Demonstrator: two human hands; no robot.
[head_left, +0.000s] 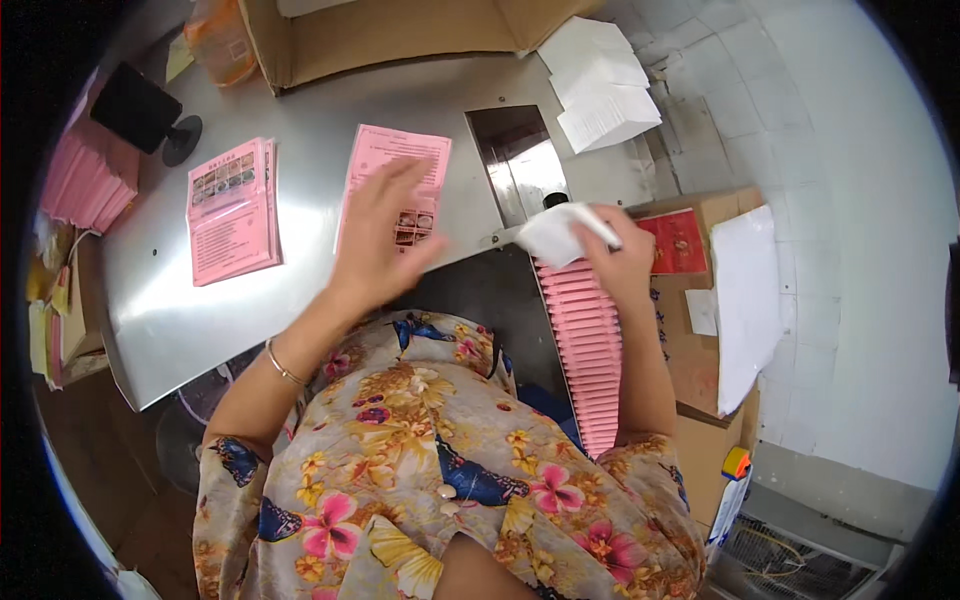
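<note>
My left hand hovers over or rests on a pink printed leaflet with small photos on the steel table. Its fingers are stretched out, the thumb stands apart, and motion blurs it slightly. My right hand pinches a small white folded paper above the far end of a long row of pink folded packets. That row runs toward me beside my right forearm. Just beyond the white paper is a shiny metal plate set at the table edge. A second pile of pink leaflets lies farther left.
Stacked white papers lie at the back right, near a large cardboard box. A black stand and piled pink sheets occupy the left. A red booklet and a white sheet lie by the tiled wall.
</note>
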